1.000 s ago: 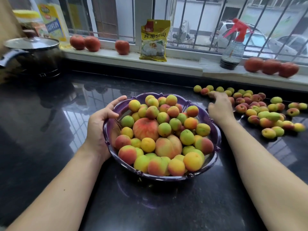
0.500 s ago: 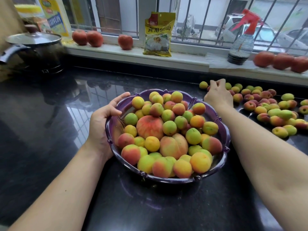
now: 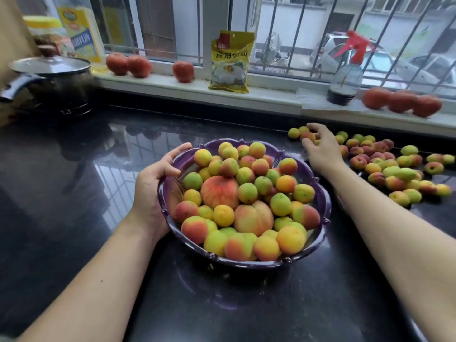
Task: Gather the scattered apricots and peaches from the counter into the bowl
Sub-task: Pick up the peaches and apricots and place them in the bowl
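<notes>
Head camera, looking down, close over counter (image 3: 74,218).

On the pale windowsill (image 3: 271,95) we count a yellow food packet (image 3: 230,61) standing upright, a spray bottle (image 3: 346,77) with a red trigger on white paper, two red fruits (image 3: 128,64) at left, a single red fruit (image 3: 183,71) beside the packet, and three red fruits (image 3: 402,101) at right. At far left we note a lidded dark pot (image 3: 53,82), with a yellow-labelled oil bottle (image 3: 81,33) behind it. Beyond the window bars (image 3: 296,33) we see parked cars (image 3: 380,62).
</notes>
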Demonstrator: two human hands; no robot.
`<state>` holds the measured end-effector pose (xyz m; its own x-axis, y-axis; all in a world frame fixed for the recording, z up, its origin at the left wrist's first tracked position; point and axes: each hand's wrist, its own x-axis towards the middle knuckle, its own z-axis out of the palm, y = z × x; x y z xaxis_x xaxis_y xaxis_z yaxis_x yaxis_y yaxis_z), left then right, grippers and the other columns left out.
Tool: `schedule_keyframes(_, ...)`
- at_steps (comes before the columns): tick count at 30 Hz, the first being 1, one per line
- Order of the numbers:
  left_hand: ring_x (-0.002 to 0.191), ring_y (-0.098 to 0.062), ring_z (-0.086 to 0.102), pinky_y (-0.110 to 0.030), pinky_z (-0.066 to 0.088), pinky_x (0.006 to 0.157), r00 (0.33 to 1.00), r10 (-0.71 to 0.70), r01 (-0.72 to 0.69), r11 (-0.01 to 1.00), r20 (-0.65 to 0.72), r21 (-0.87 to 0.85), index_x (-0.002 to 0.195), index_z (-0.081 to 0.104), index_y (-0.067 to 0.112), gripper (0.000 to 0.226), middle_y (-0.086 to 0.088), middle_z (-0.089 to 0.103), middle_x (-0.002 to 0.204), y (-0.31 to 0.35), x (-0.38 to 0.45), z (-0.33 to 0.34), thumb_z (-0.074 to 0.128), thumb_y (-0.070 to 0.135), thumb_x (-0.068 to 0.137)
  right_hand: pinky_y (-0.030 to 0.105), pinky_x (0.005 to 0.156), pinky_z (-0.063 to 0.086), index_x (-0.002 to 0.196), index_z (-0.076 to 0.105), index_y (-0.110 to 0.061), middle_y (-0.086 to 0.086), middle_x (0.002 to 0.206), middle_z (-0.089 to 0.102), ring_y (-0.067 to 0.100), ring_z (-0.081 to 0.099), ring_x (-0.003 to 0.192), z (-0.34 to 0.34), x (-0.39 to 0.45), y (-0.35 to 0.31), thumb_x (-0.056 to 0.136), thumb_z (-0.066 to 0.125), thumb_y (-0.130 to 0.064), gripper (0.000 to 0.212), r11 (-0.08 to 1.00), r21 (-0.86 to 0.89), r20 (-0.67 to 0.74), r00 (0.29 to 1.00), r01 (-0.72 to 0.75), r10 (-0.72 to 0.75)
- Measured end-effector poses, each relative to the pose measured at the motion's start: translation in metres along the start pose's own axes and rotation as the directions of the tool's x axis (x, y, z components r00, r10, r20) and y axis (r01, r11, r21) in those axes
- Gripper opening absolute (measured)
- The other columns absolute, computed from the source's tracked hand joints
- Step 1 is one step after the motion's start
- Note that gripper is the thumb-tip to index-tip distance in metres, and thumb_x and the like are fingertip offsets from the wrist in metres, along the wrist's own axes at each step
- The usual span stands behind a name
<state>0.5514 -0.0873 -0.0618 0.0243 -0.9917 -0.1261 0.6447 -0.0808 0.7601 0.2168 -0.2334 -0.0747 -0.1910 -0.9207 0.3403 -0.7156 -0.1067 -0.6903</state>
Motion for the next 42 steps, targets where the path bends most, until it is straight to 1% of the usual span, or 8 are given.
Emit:
schedule_keyframes(4,0.116,-0.032,0.07,-0.045,0.058,0.102,0.999,-0.006,0.007,1.0,-0.032,0.024,0.149,0.056,0.007,0.061,-0.017,0.072,0.127,0.0,-0.002,0.001,0.031,0.004,0.094,0.033,0.085,0.056,0.122,0.067,-0.02,0.008,0.114,0.069,0.026,0.069,0.1,-0.044,-0.031,-0.024,0.094,0.066,-0.007,0.031,0.768,0.617,0.243,0.97,-0.173,0.024)
schedule_keyframes(6,0.117,-0.033,0.069,-0.047,0.055,0.105,0.999,-0.008,0.009,1.0,-0.041,0.028,0.15,0.056,0.007,0.061,-0.019,0.071,0.13,0.0,-0.003,0.002,0.031,0.004,0.094,0.03,0.085,0.055,0.117,0.071,-0.018,0.008,0.112,0.068,0.022,0.069,0.099,-0.065,-0.045,-0.049,0.078,0.08,-0.008,0.041,0.645,0.734,0.351,0.932,-0.213,-0.092)
schedule_keyframes(8,0.119,-0.035,0.068,-0.049,0.054,0.106,0.999,-0.007,0.009,0.999,-0.045,0.032,0.15,0.056,0.007,0.06,-0.022,0.069,0.137,0.002,-0.004,0.002,0.031,0.004,0.095,0.03,0.088,0.054,0.116,0.073,-0.022,0.009,0.121,0.067,0.022,0.069,0.107,-0.077,-0.053,-0.072,0.069,0.088,-0.011,0.05,0.731,0.657,0.451,0.873,-0.184,-0.185)
schedule_keyframes(12,0.119,-0.035,0.069,-0.045,0.059,0.097,0.999,-0.01,0.012,0.999,-0.044,0.036,0.147,0.058,0.009,0.059,-0.019,0.071,0.134,0.002,-0.003,-0.001,0.032,0.005,0.095,0.034,0.086,0.057,0.114,0.071,-0.029,0.003,0.118,0.07,0.021,0.072,0.102,-0.075,-0.061,-0.108,0.088,0.076,-0.011,0.033,0.926,0.377,0.522,0.82,0.024,-0.233)
schedule_keyframes(20,0.121,-0.034,0.068,-0.048,0.052,0.108,0.999,-0.006,0.008,0.999,-0.042,0.047,0.148,0.057,0.008,0.061,-0.022,0.066,0.141,0.0,0.001,-0.003,0.031,0.004,0.094,0.037,0.096,0.054,0.114,0.07,-0.024,-0.003,0.103,0.076,0.015,0.071,0.102,-0.069,-0.065,-0.114,0.092,0.072,-0.025,0.022,0.956,0.248,0.526,0.806,0.159,-0.271)
schedule_keyframes(29,0.121,-0.034,0.068,-0.049,0.051,0.11,1.0,0.001,-0.001,1.0,-0.028,0.026,0.148,0.057,0.007,0.065,-0.021,0.066,0.142,0.0,0.0,-0.001,0.037,0.004,0.087,0.015,0.069,0.051,0.108,0.071,-0.028,-0.012,0.093,0.072,-0.002,0.067,0.085,-0.048,-0.065,-0.106,0.089,0.076,-0.032,0.02,0.958,0.069,0.533,0.802,0.278,-0.271)
schedule_keyframes(37,0.113,-0.03,0.073,-0.043,0.058,0.098,1.0,0.007,-0.005,0.998,-0.025,0.062,0.148,0.058,0.008,0.06,-0.017,0.072,0.132,-0.001,0.001,-0.003,0.032,0.004,0.094,0.019,0.075,0.054,0.111,0.073,-0.028,-0.012,0.094,0.074,0.002,0.069,0.09,-0.052,-0.064,-0.106,0.089,0.076,-0.032,0.022,0.962,0.062,0.555,0.792,0.265,-0.253)
schedule_keyframes(42,0.13,-0.037,0.066,-0.051,0.052,0.11,1.0,-0.001,0.003,0.999,-0.027,0.048,0.147,0.059,0.008,0.059,-0.02,0.067,0.14,-0.001,0.001,-0.004,0.031,0.005,0.095,0.012,0.07,0.046,0.107,0.07,-0.028,-0.014,0.095,0.069,-0.001,0.065,0.088,-0.052,-0.067,-0.109,0.09,0.074,-0.037,0.019,0.938,-0.073,0.558,0.794,0.339,-0.243)
